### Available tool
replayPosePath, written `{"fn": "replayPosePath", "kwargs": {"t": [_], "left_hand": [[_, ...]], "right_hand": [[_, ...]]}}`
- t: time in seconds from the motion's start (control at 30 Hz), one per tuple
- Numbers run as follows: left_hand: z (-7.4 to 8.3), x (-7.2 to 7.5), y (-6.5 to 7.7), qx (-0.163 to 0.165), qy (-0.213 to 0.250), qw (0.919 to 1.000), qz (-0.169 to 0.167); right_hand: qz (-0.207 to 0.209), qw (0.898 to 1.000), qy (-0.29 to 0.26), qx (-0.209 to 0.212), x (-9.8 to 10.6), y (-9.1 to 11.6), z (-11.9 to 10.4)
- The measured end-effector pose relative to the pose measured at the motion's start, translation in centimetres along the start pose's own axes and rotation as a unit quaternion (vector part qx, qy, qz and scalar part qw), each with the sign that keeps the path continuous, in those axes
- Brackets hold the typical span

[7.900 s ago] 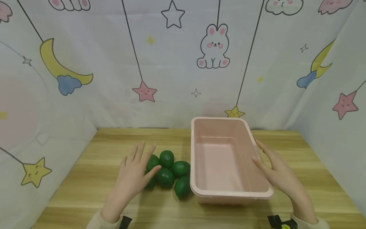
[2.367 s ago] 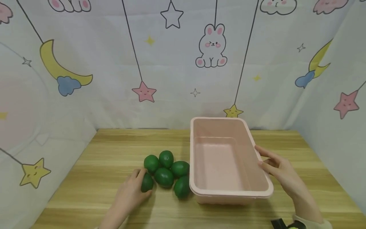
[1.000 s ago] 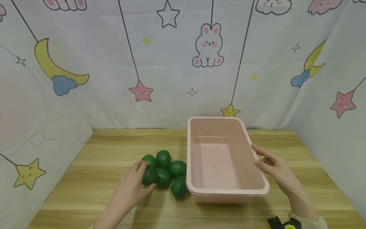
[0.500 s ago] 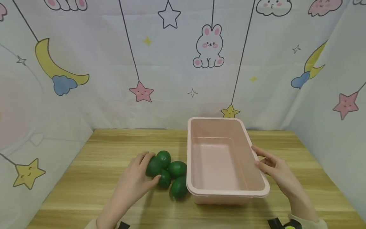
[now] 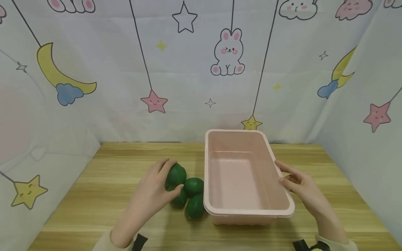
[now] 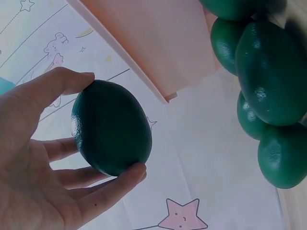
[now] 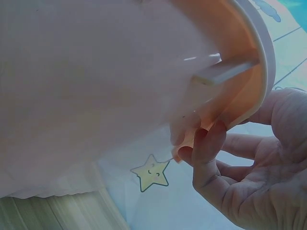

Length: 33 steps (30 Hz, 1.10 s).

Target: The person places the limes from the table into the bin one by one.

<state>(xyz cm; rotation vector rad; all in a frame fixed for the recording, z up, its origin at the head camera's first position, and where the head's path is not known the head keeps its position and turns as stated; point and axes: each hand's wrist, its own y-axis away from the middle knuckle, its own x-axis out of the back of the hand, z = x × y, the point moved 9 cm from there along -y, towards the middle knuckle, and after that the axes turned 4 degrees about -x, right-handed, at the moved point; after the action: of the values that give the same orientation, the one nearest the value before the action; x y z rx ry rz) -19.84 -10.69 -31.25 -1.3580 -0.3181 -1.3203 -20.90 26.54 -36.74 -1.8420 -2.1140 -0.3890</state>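
Observation:
My left hand [image 5: 154, 186] holds a dark green, glossy avocado [image 6: 112, 129] between thumb and fingertips, raised over a small heap of similar ones. In the head view this avocado overlaps those behind it. Several more avocados [image 5: 193, 186] lie on the table, the rightmost close against a pink plastic bin [image 5: 248, 212]. They also show at the right of the left wrist view. At the bin's right side, my right hand [image 5: 303, 186] grips the rim, with thumb above and fingers curled beneath the lip in the right wrist view. Nothing lies inside the bin.
The wooden table [image 5: 125, 157] carries the heap left of centre and the bin right of centre. A white cloth [image 5: 119, 115] printed with stars, moons and a rabbit hangs behind and at both sides. Black straps [image 5: 139, 241] sit at the wrists.
From open above the heap, my left hand took an avocado at its near left, then carried it up and rightward. My right hand closed on the bin's rim and stayed there.

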Motion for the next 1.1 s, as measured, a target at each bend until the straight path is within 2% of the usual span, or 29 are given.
{"fn": "replayPosePath", "kwargs": {"t": [0.27, 0.6, 1.1], "left_hand": [[0.9, 0.3, -1.3, -0.012, 0.013, 0.9998, 0.006], [1.7, 0.2, -2.7, -0.016, 0.035, 0.9992, -0.006], [3.9, -1.2, -5.0, -0.059, 0.076, 0.9947, -0.038]], "right_hand": [[0.005, 1.0, 0.002, -0.003, 0.1, 0.1, -0.1], [0.009, 1.0, 0.004, -0.006, 0.1, 0.1, 0.0], [0.009, 1.0, 0.003, -0.011, 0.2, 0.0, 0.1]]}}
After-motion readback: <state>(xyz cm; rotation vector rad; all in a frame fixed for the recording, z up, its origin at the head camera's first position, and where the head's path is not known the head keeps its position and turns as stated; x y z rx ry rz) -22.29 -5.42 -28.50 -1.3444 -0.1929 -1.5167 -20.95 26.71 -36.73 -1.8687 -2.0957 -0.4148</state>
